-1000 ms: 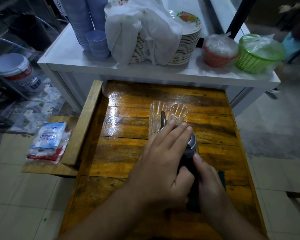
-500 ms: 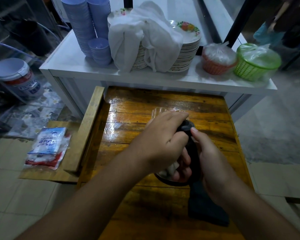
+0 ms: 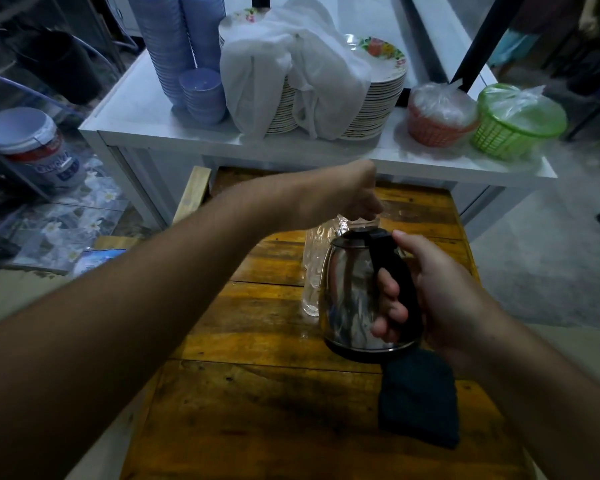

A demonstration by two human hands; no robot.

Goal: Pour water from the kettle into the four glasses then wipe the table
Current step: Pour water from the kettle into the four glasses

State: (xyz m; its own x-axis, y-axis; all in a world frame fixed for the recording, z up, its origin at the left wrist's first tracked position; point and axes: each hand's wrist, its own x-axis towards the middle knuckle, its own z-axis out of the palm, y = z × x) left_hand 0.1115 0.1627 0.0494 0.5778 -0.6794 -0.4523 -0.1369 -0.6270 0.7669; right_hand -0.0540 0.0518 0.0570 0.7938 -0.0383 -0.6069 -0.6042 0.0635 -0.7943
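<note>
Lifted now off the table [image 3: 257, 327], the kettle [image 3: 354, 292] hangs upright in the right hand [image 3: 440, 299], whereas half a second ago both hands were bunched around it lower down. That hand is clenched round the black handle, fingers [image 3: 388, 306] curled through the loop and thumb up near the lid. The left hand [image 3: 343, 199] has gone from the kettle to a spot above and beyond it, fingers bent downward over the glasses [image 3: 317, 268]; whether it pinches a rim I cannot tell, since the kettle hides the tips.

Everything turns on the spout. It points away from the handle, up and to the left of the kettle, and the glasses stand just past it on that same side, one showing at the kettle's left flank, the others hidden behind. So the pour likely needs only a forward tip of the right wrist. A dark cloth [image 3: 420, 403] lies on the table just nearer than the kettle, beneath the right wrist, ready for wiping.
</note>
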